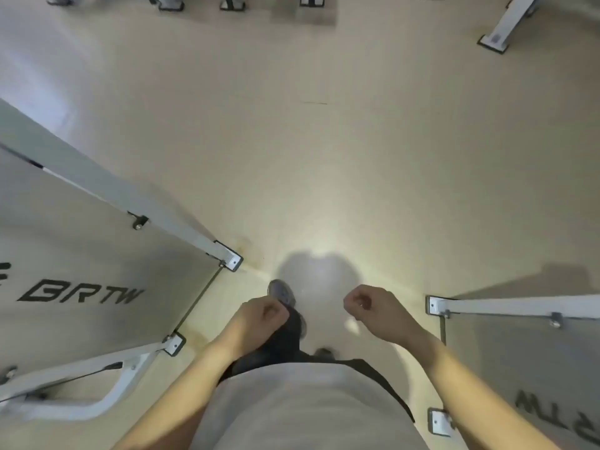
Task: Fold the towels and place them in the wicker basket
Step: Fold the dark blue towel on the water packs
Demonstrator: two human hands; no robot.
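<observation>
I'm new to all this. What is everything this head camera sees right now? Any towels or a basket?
Towels, wicker basket: none in view.
Floor: one, beige, fills the middle.
Panel lettered BRTW: one, grey, white-framed, at left.
Second panel: one, grey, white-framed, at lower right.
Frame feet: several, white with black bases, along the top edge.
Shoe: one plainly seen, grey, on the floor near the left hand.
Shirt: one, grey, bottom centre.
Left hand: one, fingers curled, holding nothing.
Right hand: one, fingers curled, holding nothing.

Beige floor (324,141), grey shirt (308,410), blk trousers (285,339).
</observation>
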